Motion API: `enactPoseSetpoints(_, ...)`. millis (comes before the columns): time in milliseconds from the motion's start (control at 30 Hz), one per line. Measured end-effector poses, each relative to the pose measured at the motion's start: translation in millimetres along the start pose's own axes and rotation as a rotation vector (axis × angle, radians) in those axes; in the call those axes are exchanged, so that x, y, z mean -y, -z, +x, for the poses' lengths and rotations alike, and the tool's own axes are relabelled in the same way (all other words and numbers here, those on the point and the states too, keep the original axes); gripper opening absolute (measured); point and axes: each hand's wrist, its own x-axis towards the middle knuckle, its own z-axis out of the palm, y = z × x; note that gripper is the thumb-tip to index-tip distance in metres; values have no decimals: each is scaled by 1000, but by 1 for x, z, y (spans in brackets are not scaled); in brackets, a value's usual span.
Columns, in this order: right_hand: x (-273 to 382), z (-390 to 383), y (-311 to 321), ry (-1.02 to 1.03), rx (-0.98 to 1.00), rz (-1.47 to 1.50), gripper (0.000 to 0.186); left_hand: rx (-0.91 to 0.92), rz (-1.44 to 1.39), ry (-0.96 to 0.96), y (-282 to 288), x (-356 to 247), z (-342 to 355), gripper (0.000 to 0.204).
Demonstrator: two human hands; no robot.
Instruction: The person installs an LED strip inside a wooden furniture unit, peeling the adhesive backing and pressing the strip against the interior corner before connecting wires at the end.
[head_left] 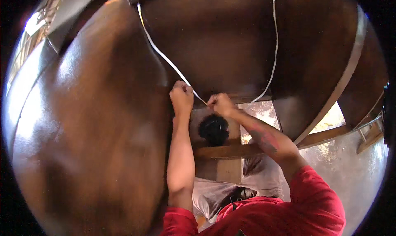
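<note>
My left hand (pixel 181 96) is closed around a thin white cord (pixel 165 56) that runs up and to the left across a dark, glossy wooden panel (pixel 95 124). My right hand (pixel 220 104) pinches the same cord just to the right, where another stretch of the cord (pixel 274 50) climbs toward the top edge. Both hands sit at the lower edge of a second brown wooden panel (pixel 222 38). Both forearms come up from red sleeves (pixel 313 199).
Below the hands is a wooden frame with a crossbar (pixel 227 151) and a round black object (pixel 213 129). A wooden rail (pixel 326 135) slants at right over a pale speckled floor (pixel 350 174). A whitish plastic bag (pixel 210 194) lies below.
</note>
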Motion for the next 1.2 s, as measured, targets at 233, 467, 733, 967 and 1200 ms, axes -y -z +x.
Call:
enactPoseSetpoints(233, -8, 43, -64, 76, -260, 337, 10, 298, 398, -193, 25, -20, 80, 10)
enactPoseSetpoints(467, -23, 56, -98, 15, -383, 250, 8, 493, 1352, -679, 36, -59, 109, 19)
enactPoseSetpoints(733, -27, 55, -111, -167, -309, 3, 8, 938, 1192, -253, 12, -83, 75, 20)
enactPoseSetpoints(967, -32, 67, -116, -184, -359, -156, 28, 1004, 1297, -971, -35, -30, 52, 18)
enactPoseSetpoints(1200, -40, 63, -116, -118, -437, 6, 13, 1022, 1321, -989, -36, 9, 56, 18)
